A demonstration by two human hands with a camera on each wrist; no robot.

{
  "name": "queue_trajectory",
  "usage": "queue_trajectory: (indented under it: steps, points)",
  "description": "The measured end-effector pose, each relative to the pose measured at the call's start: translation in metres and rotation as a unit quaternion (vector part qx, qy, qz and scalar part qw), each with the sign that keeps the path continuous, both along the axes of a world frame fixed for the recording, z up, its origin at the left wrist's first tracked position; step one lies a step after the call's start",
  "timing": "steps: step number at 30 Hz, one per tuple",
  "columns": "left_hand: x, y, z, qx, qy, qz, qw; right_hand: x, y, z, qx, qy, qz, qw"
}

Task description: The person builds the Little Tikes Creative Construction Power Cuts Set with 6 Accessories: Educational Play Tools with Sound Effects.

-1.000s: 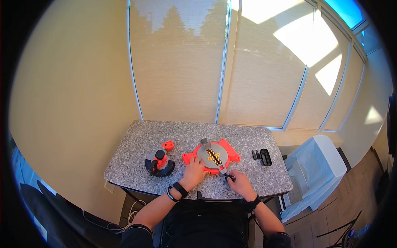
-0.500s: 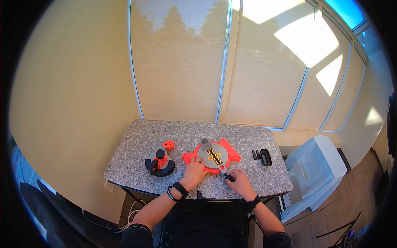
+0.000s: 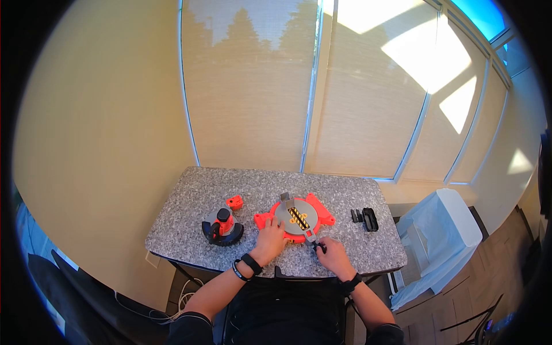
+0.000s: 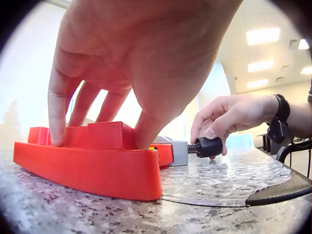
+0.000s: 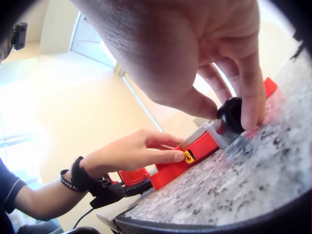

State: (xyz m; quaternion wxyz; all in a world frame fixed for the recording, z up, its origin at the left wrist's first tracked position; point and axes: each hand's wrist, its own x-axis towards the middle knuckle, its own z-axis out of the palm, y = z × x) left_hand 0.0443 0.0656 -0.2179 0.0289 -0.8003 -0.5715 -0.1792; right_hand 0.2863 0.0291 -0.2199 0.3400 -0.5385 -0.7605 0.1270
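Evidently the job was part-done: below the frame's center, the spread left hand (image 3: 270, 240) steadied the miter-saw base (image 3: 311, 214) while the right hand (image 3: 335, 255) pinched its black knob (image 4: 210, 147), threaded stem (image 4: 194, 148) partly exposed; the saw head (image 3: 225, 225), farther left on the desk (image 3: 259, 183), stood unattached.

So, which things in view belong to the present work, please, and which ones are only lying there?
Seem part of the work:
red base, left hand on it
grey disc
black knob, pinched by right hand

Seem only lying there:
red-and-black tool
small red part
black tray
small black pieces
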Motion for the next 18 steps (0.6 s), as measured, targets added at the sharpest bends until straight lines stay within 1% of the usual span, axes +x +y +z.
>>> queue_trajectory:
  steps: [4, 9, 12, 15, 18]
  points:
    - [-0.0004, -0.0009, 0.001, -0.002, -0.008, -0.003, 1.0, -0.0034, -0.0049, 0.0095, 0.008, -0.004, 0.008, 1.0]
    - [0.0003, -0.0011, 0.0021, -0.005, -0.004, -0.001, 1.0, 0.0001, -0.0028, 0.0041, 0.01, -0.019, 0.009, 1.0]
    - [0.0, -0.0001, 0.0012, -0.006, -0.004, -0.004, 1.0, 0.0012, -0.001, 0.0001, 0.005, -0.007, 0.007, 1.0]
    - [0.0001, -0.0001, 0.0008, -0.004, -0.002, -0.003, 1.0, -0.0002, -0.0027, 0.0023, 0.022, -0.012, 0.004, 1.0]
    - [0.0002, -0.0015, 0.0028, -0.003, -0.003, -0.003, 1.0, -0.0012, -0.0033, 0.0038, 0.008, 0.009, 0.004, 1.0]
